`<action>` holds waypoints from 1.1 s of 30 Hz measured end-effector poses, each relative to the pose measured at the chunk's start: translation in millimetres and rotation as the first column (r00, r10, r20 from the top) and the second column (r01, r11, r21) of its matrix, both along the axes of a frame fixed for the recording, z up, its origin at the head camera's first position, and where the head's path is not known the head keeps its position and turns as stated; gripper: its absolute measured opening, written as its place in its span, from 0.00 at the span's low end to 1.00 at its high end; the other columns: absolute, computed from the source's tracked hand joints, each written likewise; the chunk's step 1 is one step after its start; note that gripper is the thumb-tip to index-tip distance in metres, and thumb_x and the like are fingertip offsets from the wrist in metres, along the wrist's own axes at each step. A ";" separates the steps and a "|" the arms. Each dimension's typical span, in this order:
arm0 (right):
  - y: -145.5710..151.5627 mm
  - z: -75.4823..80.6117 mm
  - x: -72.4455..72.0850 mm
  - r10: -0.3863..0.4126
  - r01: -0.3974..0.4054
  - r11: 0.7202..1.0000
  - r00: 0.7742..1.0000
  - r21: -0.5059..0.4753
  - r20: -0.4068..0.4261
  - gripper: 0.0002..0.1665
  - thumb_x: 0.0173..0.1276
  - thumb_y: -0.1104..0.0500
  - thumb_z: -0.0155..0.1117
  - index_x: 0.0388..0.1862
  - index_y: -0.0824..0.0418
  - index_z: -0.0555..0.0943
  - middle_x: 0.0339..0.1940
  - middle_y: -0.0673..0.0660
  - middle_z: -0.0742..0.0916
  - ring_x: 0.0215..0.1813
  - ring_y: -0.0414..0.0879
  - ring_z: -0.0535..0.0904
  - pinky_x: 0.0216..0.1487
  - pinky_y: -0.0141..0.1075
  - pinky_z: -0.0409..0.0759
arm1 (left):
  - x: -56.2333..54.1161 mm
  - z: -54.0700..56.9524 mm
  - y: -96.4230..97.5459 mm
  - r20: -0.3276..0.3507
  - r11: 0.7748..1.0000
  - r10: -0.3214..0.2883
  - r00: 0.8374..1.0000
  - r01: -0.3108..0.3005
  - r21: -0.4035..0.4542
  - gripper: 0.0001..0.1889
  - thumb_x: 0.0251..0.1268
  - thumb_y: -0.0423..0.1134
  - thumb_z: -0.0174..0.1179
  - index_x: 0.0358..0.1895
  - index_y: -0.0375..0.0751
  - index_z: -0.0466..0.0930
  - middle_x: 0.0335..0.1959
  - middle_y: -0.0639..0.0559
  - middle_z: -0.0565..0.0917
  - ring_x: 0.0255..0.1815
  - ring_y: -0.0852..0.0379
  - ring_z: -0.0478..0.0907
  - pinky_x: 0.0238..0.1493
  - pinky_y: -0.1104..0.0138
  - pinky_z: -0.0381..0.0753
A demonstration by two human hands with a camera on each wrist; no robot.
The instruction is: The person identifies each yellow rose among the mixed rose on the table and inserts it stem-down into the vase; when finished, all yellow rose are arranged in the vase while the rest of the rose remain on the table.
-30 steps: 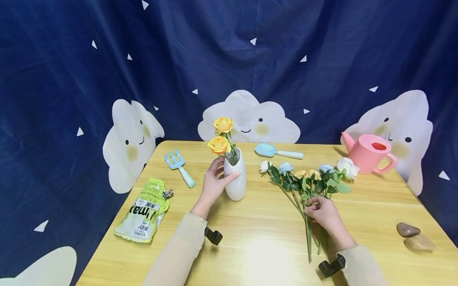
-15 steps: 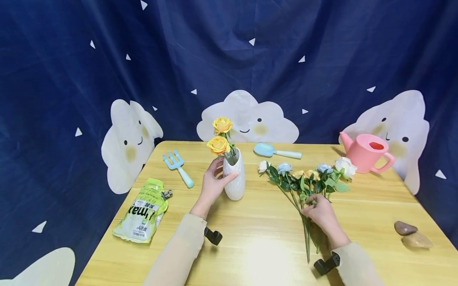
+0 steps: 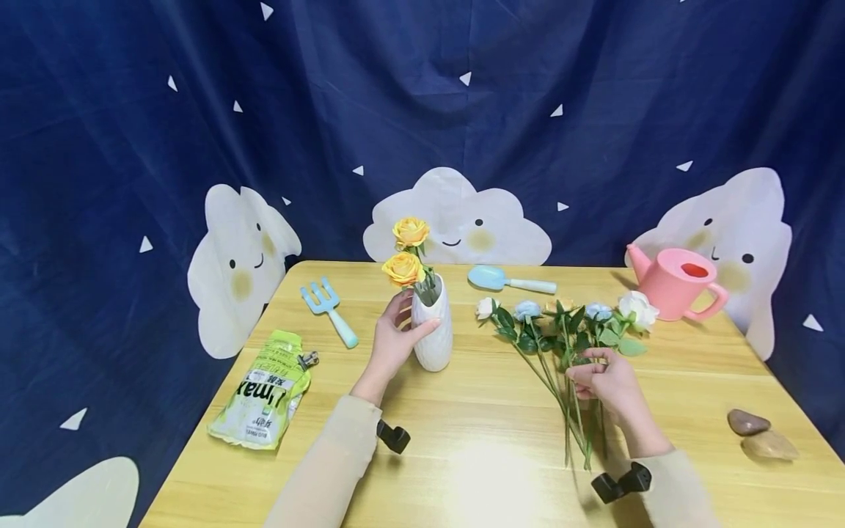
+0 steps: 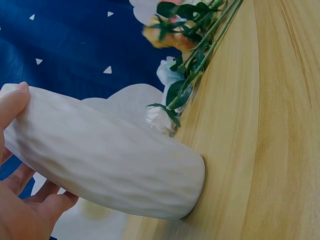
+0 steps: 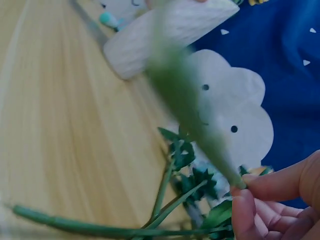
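My left hand (image 3: pixel 396 341) grips a white textured vase (image 3: pixel 433 337) near its mouth, thumb in front and fingers round the far side. Upright on the table, the vase bears two yellow roses (image 3: pixel 404 269) leaning left. In the left wrist view the vase's base (image 4: pixel 187 185) meets the wood. Right of it, my right hand (image 3: pixel 610 381) pinches a green flower stem (image 5: pixel 220 162) between thumb and fingertips, its cut end raised and blurred toward the right wrist camera. Around that hand lie white, blue and yellow-orange artificial roses (image 3: pixel 528 310); which bloom tops the pinched stem is hard to tell.
A blue hand fork (image 3: pixel 330 312) and a green-white pouch (image 3: pixel 260 396) with a binder clip lie left. Behind are a blue trowel (image 3: pixel 511 281) and a pink watering can (image 3: pixel 676 284). Two stones (image 3: pixel 759 434) lie at right. A dark blue curtain (image 3: pixel 422 110) hangs behind the table.
My right hand has moved slightly right and up, raising one stem off the others; stems and leaves near it have shifted. The left hand stays on the vase.
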State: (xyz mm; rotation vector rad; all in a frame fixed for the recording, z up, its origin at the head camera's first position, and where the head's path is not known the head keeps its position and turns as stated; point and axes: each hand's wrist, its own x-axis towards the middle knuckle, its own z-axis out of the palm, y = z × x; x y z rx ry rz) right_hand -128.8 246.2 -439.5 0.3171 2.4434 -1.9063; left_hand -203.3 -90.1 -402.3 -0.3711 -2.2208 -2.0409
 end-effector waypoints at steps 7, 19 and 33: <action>0.8 17.1 -4.4 -0.047 0.033 0.992 0.994 -0.126 -0.104 0.24 0.61 0.69 0.63 0.53 0.79 0.68 0.29 0.53 0.86 0.24 0.42 0.80 0.29 0.36 0.81 | -0.3 -1.0 -0.7 0.007 1.000 0.003 1.000 -0.003 0.017 0.32 0.51 0.36 0.70 0.61 0.40 0.68 0.55 0.41 0.74 0.55 0.42 0.72 0.53 0.50 0.71; -24.4 70.6 -29.6 -0.044 -0.052 0.923 0.970 -0.382 -0.237 0.19 0.59 0.70 0.65 0.50 0.69 0.75 0.30 0.54 0.86 0.26 0.44 0.81 0.29 0.35 0.81 | 0.1 0.2 -0.3 0.006 1.000 -0.011 1.000 0.011 0.013 0.32 0.52 0.36 0.70 0.62 0.41 0.68 0.55 0.41 0.74 0.56 0.41 0.71 0.54 0.50 0.71; -100.2 156.3 -75.3 -0.069 -0.062 0.950 0.914 -0.305 -0.401 0.20 0.54 0.72 0.69 0.48 0.72 0.77 0.27 0.57 0.86 0.21 0.46 0.82 0.26 0.37 0.81 | 0.3 1.2 -0.2 0.000 1.000 -0.009 1.000 0.009 0.010 0.31 0.51 0.36 0.70 0.61 0.41 0.69 0.54 0.40 0.74 0.55 0.40 0.71 0.53 0.50 0.71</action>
